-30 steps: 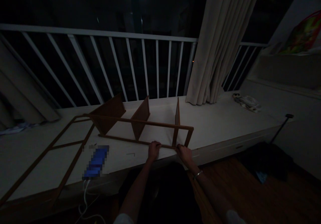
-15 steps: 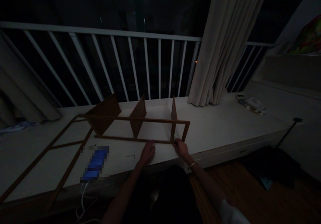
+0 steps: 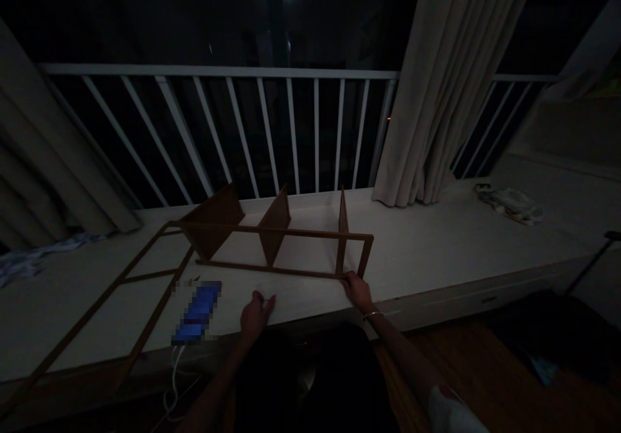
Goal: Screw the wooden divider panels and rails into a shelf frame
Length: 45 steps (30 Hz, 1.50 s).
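Note:
A brown wooden shelf unit [image 3: 269,266] lies on its side on the white ledge, its shelf boards standing upright. My right hand [image 3: 358,290] is closed at its near rail, by the right-end shelf; the fingertips partly hide what they grip there. My left hand [image 3: 256,315] is at the ledge's front edge, thumb and finger pinched around a thin L-shaped hex key [image 3: 264,301], mostly covered by the fingers. A second wooden frame [image 3: 150,275], ladder-like, slants off to the left from the shelf unit.
A pixelated blue-screened phone [image 3: 198,313] with a white cable [image 3: 175,368] lies left of my left hand. Behind the white ledge [image 3: 422,245] stand a white railing [image 3: 291,74] and a beige curtain [image 3: 412,129]. Crumpled cloth [image 3: 512,203] lies farther right.
My left hand has left the shelf unit's near rail, moved left and toward me, and taken hold of the hex key on the ledge. My right hand stays at the rail.

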### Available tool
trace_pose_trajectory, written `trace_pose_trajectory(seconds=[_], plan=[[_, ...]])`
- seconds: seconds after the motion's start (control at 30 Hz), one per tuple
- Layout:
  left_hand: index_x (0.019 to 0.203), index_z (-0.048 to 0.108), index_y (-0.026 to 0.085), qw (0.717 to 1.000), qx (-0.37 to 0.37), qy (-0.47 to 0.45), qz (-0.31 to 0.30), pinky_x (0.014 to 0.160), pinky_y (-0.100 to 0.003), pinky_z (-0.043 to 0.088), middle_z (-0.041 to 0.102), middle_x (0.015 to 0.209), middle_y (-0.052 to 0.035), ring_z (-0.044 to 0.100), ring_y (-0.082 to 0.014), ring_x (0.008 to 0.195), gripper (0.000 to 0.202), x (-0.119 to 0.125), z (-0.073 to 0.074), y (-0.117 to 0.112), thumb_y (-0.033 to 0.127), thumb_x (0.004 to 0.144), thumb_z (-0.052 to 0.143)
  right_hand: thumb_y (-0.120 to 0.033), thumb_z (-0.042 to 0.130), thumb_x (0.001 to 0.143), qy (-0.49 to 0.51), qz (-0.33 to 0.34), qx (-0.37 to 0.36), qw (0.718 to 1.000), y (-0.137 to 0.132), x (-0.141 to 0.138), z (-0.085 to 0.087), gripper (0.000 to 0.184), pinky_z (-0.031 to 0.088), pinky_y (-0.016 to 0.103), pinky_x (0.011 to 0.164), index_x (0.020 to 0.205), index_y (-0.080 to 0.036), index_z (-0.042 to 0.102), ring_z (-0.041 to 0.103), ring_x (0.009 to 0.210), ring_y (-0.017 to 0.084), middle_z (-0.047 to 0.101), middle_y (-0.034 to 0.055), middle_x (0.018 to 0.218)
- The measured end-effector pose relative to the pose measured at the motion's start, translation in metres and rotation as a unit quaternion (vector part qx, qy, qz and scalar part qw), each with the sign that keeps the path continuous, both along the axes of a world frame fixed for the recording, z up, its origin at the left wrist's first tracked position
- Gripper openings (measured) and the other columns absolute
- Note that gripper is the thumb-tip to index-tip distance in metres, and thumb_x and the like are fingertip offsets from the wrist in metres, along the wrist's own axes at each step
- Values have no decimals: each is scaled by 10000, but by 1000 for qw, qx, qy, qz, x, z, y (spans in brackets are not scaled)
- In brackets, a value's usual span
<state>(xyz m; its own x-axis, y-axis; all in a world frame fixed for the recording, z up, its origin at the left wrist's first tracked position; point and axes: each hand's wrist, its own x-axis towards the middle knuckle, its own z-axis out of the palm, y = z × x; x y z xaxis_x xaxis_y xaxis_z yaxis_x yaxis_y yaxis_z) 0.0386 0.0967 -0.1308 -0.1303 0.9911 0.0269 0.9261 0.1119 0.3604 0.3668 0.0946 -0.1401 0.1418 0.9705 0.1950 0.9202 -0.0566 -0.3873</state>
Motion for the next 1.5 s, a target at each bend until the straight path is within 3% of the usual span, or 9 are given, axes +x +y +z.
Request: trace_pose_trajectory(seconds=[0.13,0.23,0.47,0.6,0.87,1.13,1.5], plan=[[1045,363,108,999,-20,36,30,589,-295,375,598,834,-132,572,-241,753,545,8,1,9,562,765,248,-280,386,822,1,3,3,1000,-3,-2,2,219,348,219,707,990,-176,480,529,862,144,563,57,958],[1086,335,90,997,-43,53,37,612,-304,386,585,907,-157,569,-249,796,487,10,1,16,474,796,263,-264,385,821,3,5,2,1000,-4,-3,4,215,347,216,718,990,-172,480,525,874,141,557,63,969],[1167,271,46,996,-65,56,-29,668,-294,388,577,928,-186,566,-228,840,404,5,0,16,240,813,265,-292,372,826,2,-7,3,1000,-3,-1,-1,245,353,224,715,1023,-183,469,527,870,148,557,60,969],[1209,219,33,994,-61,67,-61,685,-292,383,583,921,-183,564,-222,848,451,4,-1,15,227,806,277,-304,381,825,10,-11,8,1000,-3,1,-3,250,348,224,722,1021,-175,465,525,868,153,558,63,966],[1004,446,108,994,-58,83,32,624,-350,404,596,881,-149,574,-267,785,552,-2,-7,14,546,769,207,-286,382,827,23,-9,14,1000,0,3,-6,225,334,221,726,1001,-169,464,519,867,147,560,60,968],[895,547,129,984,-157,71,33,665,-330,411,589,955,-153,561,-247,879,343,-5,3,27,336,787,294,-283,360,836,12,-7,3,1000,0,4,-5,222,327,215,710,996,-181,475,525,857,137,575,55,950],[955,506,80,984,-154,88,-10,659,-297,417,576,967,-171,562,-249,871,295,-2,9,24,246,746,380,-321,364,836,-24,-21,-24,999,2,4,-1,213,319,214,649,980,-208,472,540,822,133,598,36,886]])
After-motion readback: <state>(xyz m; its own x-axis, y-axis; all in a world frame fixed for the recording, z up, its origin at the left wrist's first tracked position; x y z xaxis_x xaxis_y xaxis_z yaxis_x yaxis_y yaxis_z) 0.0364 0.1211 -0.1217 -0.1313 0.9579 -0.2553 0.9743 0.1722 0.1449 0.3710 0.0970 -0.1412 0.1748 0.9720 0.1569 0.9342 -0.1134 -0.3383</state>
